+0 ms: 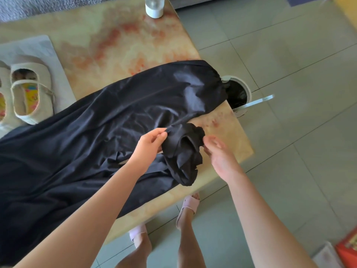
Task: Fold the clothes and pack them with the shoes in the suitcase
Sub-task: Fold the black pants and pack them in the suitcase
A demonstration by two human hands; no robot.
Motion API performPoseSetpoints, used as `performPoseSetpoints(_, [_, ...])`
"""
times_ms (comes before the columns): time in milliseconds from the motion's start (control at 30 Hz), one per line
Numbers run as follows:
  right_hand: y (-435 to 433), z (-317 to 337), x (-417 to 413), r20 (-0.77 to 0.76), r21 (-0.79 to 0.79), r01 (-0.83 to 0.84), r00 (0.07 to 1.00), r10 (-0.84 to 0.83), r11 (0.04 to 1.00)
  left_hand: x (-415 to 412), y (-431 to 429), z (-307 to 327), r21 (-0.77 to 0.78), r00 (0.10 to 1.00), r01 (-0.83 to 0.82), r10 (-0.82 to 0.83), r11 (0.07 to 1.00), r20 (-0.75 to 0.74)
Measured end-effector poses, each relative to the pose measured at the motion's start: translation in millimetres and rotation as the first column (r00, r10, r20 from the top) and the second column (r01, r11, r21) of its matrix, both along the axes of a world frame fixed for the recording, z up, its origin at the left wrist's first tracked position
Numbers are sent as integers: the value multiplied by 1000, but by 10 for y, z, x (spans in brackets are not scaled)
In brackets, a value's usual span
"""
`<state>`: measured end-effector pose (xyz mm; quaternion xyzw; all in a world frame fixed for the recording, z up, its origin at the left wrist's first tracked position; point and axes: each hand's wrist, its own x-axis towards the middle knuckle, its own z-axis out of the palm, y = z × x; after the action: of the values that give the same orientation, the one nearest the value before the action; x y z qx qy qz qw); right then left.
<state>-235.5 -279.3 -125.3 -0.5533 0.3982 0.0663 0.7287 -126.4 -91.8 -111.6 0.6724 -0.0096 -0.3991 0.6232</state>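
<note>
Fingers of left hand (151, 147): thumb and forefinger tips pressed together, pinching a fold of the black garment (108, 120) at the top of its bunched part; remaining fingers curled beneath.
Fingers of right hand (222, 155): loosely spread, nothing visibly in their grasp; tips just beside the bunch's right edge. Motion-blurred, so contact with the cloth cannot be told.
View: head camera, looking down; only view logged.
Garment position: lies diagonally over the table (119, 35), near left to far right. Far right end is gathered and hangs over the table's right edge. Bunched part is raised off the tabletop between the two hands, by the near right corner.
Garment type: cannot tell. Near left portion runs out of frame and under the left forearm.
Shoes: cream strapped shoe (32, 93) at left on a pale mat (38, 49), its near end just beside the garment's edge. Second shoe (2, 105) left of it, mostly cut off by the frame.
Insoles: yellow with red and blue print; too small to read.
White container (154, 8): far edge of table, top cut off.
Bin (239, 93): on the tiled floor (289, 55) past the table's right edge; round pale rim, black liner. Left part hidden behind the garment end and table edge.
Metal strip (258, 101): shiny, juts right from the bin's near rim; identity unclear.
Feet: in pink slippers (190, 206), at the table's near edge; the left one partly hidden under it.
Red item (347, 246): near right corner, cut off, blurred; print unreadable.
</note>
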Motion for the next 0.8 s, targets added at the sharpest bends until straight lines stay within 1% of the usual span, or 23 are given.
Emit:
performPoseSetpoints(67, [-164,107,-44,28,-146,69,997,-65,987,10,-143,7,-15,1000,7,-7,1000,4])
performPoseSetpoints(100, [-253,192,-43,55,-231,121,992,-111,965,10,-230,15,-15,1000,18,-18,1000,17])
performPoseSetpoints(167, [-477,364,0,134,-373,253,967,-218,893,4,-431,28,14,997,55,-55,998,61])
performPoseSetpoints(233, [-755,487,64,195,-515,338,941,-277,788,-11,-651,39,54,991,88,-93,995,92])
performPoseSetpoints(300, [-1027,523,147,215,-678,360,931,-296,641,-32,-824,24,117,982,111,-127,987,138])
performPoseSetpoints(333, [-1152,506,181,215,-733,364,926,-311,575,-47,-883,-2,168,970,127,-158,978,183])
performPoseSetpoints(400, [-1382,429,230,183,-796,343,922,-342,498,-92,-959,-58,273,934,177,-249,945,255])
performPoseSetpoints(433, [-1480,374,242,142,-823,304,928,-344,481,-117,-974,-87,316,923,199,-286,928,257])
performPoseSetpoints(467, [-1574,298,237,91,-840,251,939,-331,481,-140,-978,-118,355,914,222,-320,908,249])
performPoseSetpoints(500, [-1648,211,223,36,-837,201,948,-315,509,-156,-967,-165,400,898,249,-365,882,245])
performPoseSetpoints(567, [-1687,52,155,-88,-767,114,956,-280,631,-178,-920,-246,514,847,299,-472,804,245])
performPoseSetpoints(600, [-1660,-35,87,-153,-718,69,955,-255,693,-184,-888,-286,563,826,303,-506,769,248])
performPoseSetpoints(633, [-1617,-137,2,-211,-680,22,951,-224,733,-182,-859,-316,607,806,290,-531,740,262])
performPoseSetpoints(700, [-1499,-326,-164,-287,-631,-22,935,-207,776,-172,-797,-379,682,771,241,-563,691,298])
performPoseSetpoints(767, [-1379,-483,-270,-320,-604,12,912,-256,797,-173,-755,-414,708,773,217,-561,673,297])
performPoseSetpoints(800, [-1325,-530,-271,-331,-616,12,903,-273,788,-181,-745,-425,708,781,211,-552,673,292])
